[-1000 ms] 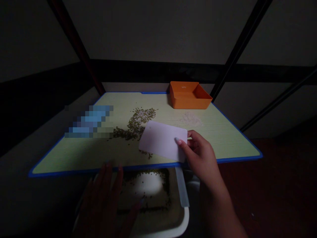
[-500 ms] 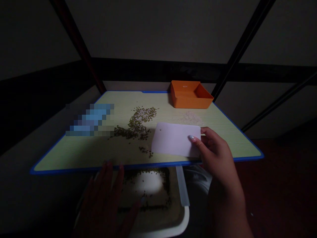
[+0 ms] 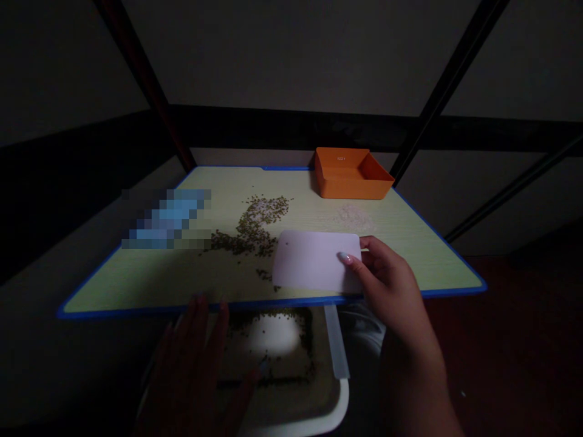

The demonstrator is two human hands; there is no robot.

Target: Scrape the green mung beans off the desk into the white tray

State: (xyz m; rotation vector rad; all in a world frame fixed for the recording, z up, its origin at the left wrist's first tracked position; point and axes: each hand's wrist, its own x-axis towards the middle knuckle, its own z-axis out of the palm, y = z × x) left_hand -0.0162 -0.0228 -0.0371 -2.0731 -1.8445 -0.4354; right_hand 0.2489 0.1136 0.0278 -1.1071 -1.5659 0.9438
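Observation:
My right hand [image 3: 387, 276] pinches a flat white rectangular card [image 3: 314, 261] with a small hole in one corner, thumb in front and fingers behind its right end. The card is tilted just above or against the near part of a pale green board [image 3: 136, 279]. By the card's left edge lie scattered small green-brown beans or seeds [image 3: 259, 224], with some pale grains among them. In dim light below the board's near edge, my left hand [image 3: 195, 364] spreads its fingers over the left side of a white-rimmed container [image 3: 339, 406] with similar seeds inside.
An orange open box [image 3: 355, 188] stands at the board's back right, with a patch of pale grains [image 3: 353, 216] before it. A blurred-out blue item [image 3: 168, 218] lies on the left. Blue trim [image 3: 455, 290] edges the board. Dark panels rise behind.
My right hand has moved the white card slightly left and towards me, close to the few seeds near the front edge. My left hand stays where it was.

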